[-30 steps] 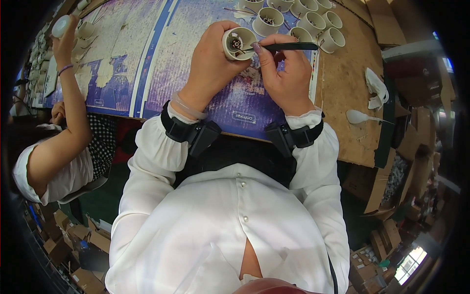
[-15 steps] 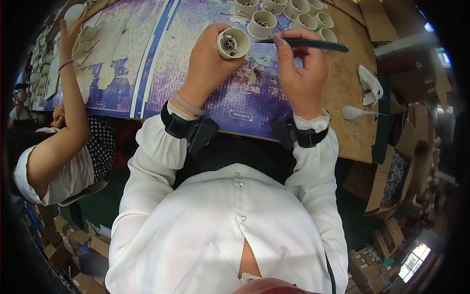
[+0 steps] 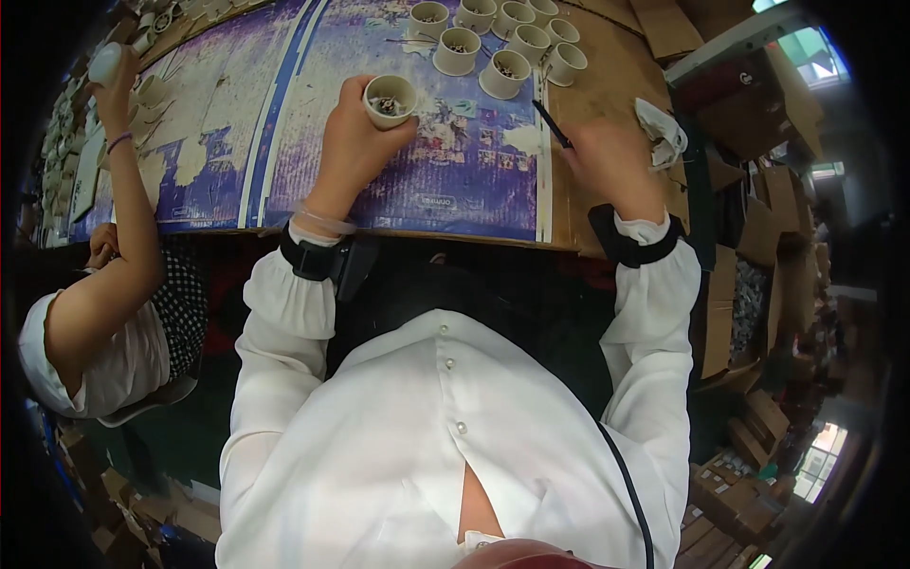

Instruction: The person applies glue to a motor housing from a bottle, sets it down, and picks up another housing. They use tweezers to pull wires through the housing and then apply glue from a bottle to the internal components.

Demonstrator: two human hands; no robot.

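My left hand (image 3: 355,142) is closed around a white cup-shaped housing (image 3: 390,101), its open mouth facing up and small metal parts and wires showing inside. Over the bare brown board at the right, my right hand (image 3: 616,166) is bent downward and a little blurred. Dark tweezers (image 3: 553,125) stick out from its fingers, tips toward the far side. Whether those fingers touch anything else is hidden; the white squeeze bottle seen there earlier is out of sight. Several similar white housings (image 3: 505,76) with parts inside stand upright beyond my hands.
A crumpled white cloth (image 3: 661,133) lies just right of my right hand, near the table edge. At the left, a co-worker's raised hand (image 3: 116,100) holds a white bulb (image 3: 106,64). An open carton (image 3: 749,303) of small grey pieces stands beside the table.
My right hand has moved right with the tweezers, from beside the held housing to where the white squeeze bottle lay. My left hand still holds the housing. The whole view has shifted.
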